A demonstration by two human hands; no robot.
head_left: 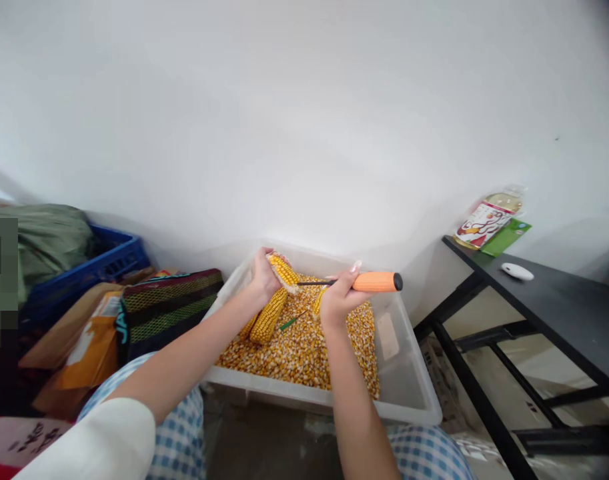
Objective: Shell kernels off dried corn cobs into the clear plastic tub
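My left hand [267, 275] grips a yellow corn cob [284, 272] above the far left part of a clear plastic bin [407, 363]. In my right hand [338, 300] is a screwdriver [377, 281] with an orange handle and a black end cap. Its thin dark shaft points left, and the tip meets the lower end of the cob; the exact contact is too small to make out. Loose corn kernels [289, 360] cover much of the bin floor. Below my left hand, whole corn cobs [269, 319] lie on the kernels. Another yellow piece [318, 303] is partly hidden by my right hand.
A small green strip [288, 324] lies among the kernels. To the right, a black table [559, 300] carries a bottle [489, 217], a green packet [504, 237] and a white oval object [517, 271]. Leftward are a mesh bag [171, 307], cardboard [91, 340] and a blue crate [119, 257].
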